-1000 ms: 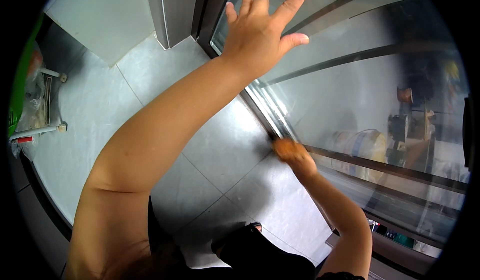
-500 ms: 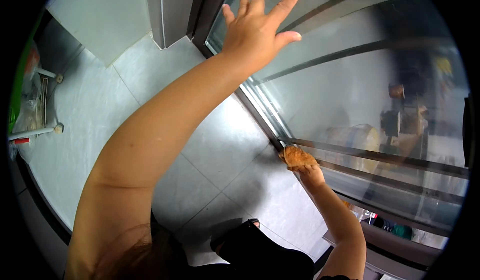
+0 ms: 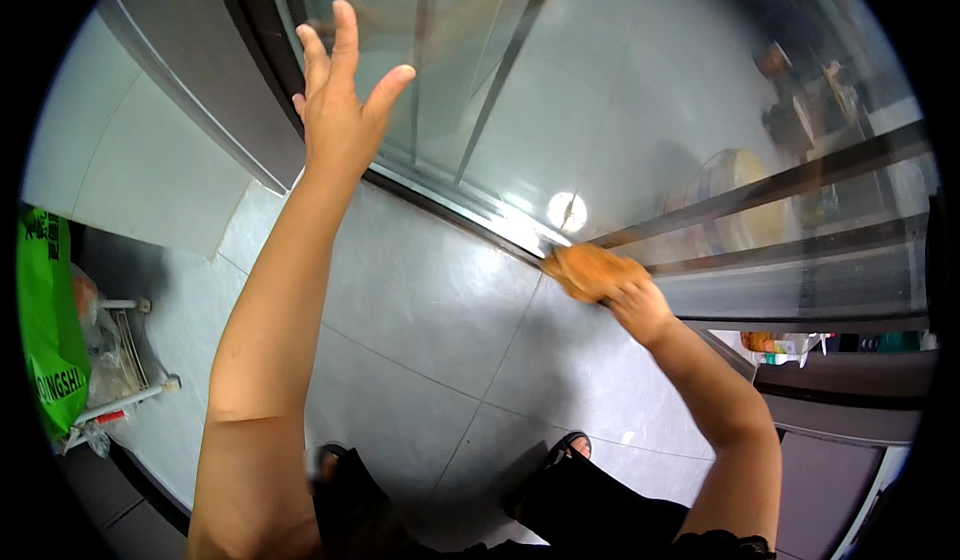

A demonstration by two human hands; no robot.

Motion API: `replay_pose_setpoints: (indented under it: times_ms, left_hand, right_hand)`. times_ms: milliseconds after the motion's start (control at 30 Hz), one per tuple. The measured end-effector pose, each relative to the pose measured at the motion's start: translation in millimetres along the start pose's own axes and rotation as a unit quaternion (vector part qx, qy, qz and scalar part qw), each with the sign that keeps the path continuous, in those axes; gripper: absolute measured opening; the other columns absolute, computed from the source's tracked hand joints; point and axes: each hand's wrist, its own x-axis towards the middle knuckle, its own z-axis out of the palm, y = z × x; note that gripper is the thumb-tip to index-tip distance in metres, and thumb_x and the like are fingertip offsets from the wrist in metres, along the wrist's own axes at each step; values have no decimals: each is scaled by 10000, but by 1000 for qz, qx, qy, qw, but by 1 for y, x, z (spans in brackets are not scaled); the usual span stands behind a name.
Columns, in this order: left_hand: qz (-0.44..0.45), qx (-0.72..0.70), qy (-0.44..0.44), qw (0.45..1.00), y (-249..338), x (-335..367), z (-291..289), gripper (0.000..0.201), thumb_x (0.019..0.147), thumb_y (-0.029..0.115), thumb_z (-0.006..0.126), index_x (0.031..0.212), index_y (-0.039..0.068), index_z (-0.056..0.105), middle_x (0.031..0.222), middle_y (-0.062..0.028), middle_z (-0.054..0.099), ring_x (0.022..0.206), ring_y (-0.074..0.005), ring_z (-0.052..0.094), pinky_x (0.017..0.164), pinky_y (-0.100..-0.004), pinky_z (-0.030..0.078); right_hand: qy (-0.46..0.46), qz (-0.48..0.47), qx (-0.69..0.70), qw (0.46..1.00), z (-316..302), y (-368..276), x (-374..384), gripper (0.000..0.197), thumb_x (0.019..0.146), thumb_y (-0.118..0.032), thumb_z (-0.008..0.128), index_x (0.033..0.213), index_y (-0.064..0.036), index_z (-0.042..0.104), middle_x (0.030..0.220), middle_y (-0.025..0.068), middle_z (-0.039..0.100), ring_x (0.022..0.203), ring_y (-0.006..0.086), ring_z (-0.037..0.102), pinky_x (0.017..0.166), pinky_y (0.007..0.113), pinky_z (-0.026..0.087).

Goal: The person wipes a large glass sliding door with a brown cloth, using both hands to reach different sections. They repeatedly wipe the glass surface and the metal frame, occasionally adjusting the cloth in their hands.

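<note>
My left hand (image 3: 342, 125) is raised at the upper left with its fingers spread, holding nothing, in front of the dark edge of a glass sliding door (image 3: 590, 70). I cannot tell whether its fingertips touch the glass. My right hand (image 3: 643, 307) grips a fuzzy orange-brown cloth (image 3: 590, 270), fingers pressed over its lower right side. The cloth lies at the bottom of the door, beside the shiny metal track (image 3: 440, 195) and the dark upright bars. Some of the right fingers are hidden behind the cloth or blurred.
Grey floor tiles (image 3: 400, 320) lie below the door, with my sandalled feet (image 3: 572, 447) on them. A green bag (image 3: 50, 330) and a white-legged rack (image 3: 140, 395) stand at the left. Dark drawers (image 3: 830, 490) and a shelf of small items (image 3: 790, 345) are at the right.
The view has turned, so the door and floor sit differently in the picture. My left hand now appears lower and farther left, still spread. My right hand keeps the cloth near the door's bottom.
</note>
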Motion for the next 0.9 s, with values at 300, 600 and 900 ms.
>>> replay_pose_setpoints:
  times_ms: [300, 600, 900]
  left_hand:
    - [37, -7, 2, 999, 2, 1, 7, 894, 840, 588, 642, 1546, 291, 181, 1557, -280, 190, 1481, -365, 120, 1075, -688, 155]
    - [4, -12, 1, 1000, 1, 2, 5, 910, 827, 603, 648, 1546, 289, 186, 1570, -283, 124, 1488, -356, 84, 1106, -635, 151]
    - [112, -22, 9, 993, 20, -65, 59, 928, 831, 578, 658, 1550, 240, 181, 1568, -304, -57, 1429, -534, 38, 1075, -673, 166]
  right_hand:
    - [76, 55, 16, 995, -55, -9, 146, 374, 903, -245, 541, 1264, -188, 624, 1396, -79, 473, 1342, 142, 371, 1136, 336, 247]
    - [199, 132, 142, 961, -6, -3, 8, 348, 859, -179, 573, 1201, -181, 638, 1315, -68, 550, 1245, 123, 494, 1059, 342, 367]
    - [287, 316, 25, 904, -121, 45, 14, 545, 815, -212, 606, 1352, -152, 538, 1397, 81, 497, 1311, 323, 432, 1092, 503, 303]
